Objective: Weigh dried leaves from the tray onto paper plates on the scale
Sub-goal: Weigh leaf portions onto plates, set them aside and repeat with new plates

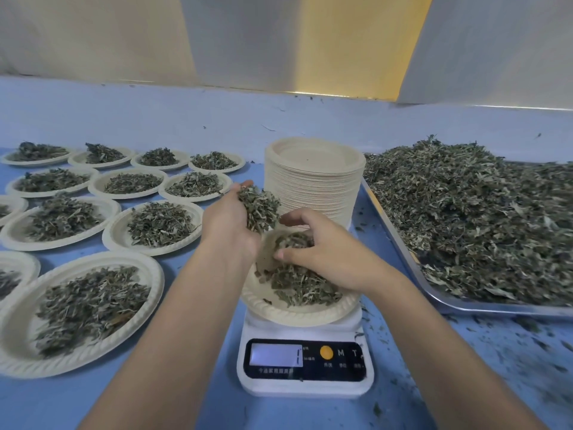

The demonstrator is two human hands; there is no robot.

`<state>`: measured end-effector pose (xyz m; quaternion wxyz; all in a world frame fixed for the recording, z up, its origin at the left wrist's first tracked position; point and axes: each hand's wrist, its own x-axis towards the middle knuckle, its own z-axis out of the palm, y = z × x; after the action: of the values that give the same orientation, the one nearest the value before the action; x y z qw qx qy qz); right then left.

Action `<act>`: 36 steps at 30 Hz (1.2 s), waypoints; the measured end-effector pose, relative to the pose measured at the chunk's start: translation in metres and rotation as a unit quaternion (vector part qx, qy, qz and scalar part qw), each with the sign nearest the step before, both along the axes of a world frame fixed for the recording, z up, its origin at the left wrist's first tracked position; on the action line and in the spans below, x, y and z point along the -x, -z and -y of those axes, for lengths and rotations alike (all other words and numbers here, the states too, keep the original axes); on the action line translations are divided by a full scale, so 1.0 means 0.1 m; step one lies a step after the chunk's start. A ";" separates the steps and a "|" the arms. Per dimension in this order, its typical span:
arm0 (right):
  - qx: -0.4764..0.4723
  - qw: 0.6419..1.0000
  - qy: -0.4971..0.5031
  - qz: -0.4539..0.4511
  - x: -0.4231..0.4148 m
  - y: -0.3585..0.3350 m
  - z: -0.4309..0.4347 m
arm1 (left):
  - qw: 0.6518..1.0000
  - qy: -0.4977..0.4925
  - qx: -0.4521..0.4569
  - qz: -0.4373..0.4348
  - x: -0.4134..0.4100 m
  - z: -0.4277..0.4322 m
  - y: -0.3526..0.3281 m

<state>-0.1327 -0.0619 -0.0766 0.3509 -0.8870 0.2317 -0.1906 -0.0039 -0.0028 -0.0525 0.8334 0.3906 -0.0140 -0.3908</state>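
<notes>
Head view: left fingers (245,185) cupping a clump of dried leaves (259,209), right fingers (297,216) curling into leaves on the paper plate (297,313).
Plate is sitting on the scale (305,387); heaped tray (399,241) is stretching lengthwise away at right on the blue table (310,414), pale wall (93,41) behind.
</notes>
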 end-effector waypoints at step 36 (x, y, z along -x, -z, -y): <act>-0.162 0.948 0.049 0.271 -0.07 -0.06 -0.04 | 0.999 0.047 -0.021 -0.018 0.13 0.00 0.00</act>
<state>-0.1260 -0.0581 -0.0707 0.5301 -0.7205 0.1986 -0.4005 -0.0173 -0.0027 -0.0522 0.8058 0.3999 -0.0090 -0.4368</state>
